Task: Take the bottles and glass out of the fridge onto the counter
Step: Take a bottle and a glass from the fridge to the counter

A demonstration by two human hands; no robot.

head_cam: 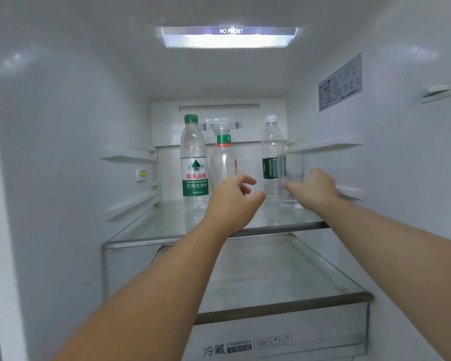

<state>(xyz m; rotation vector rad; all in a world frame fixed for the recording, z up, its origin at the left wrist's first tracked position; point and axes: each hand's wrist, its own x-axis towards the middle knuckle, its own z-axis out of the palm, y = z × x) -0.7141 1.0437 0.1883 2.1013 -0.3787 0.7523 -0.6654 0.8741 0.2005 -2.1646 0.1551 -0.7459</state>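
Inside the open fridge, three clear bottles stand on the upper glass shelf (pixel 167 230). A green-capped bottle (pixel 194 162) with a green and white label stands at the left. A clear-capped bottle (pixel 223 155) is in the middle and a white-capped bottle (pixel 271 157) with a dark green label at the right. A clear glass (pixel 292 178) stands just right of that bottle. My left hand (pixel 232 196) hovers in front of the middle bottle, fingers apart, holding nothing. My right hand (pixel 313 188) is at the glass, fingers curling toward it, apparently touching its side.
A lower glass shelf (pixel 284 300) sits over a drawer (pixel 271 342) marked FRESHBOX. Shelf rails stick out from both side walls. A lamp (pixel 228 37) shines in the ceiling and a sticker (pixel 340 83) is on the right wall.
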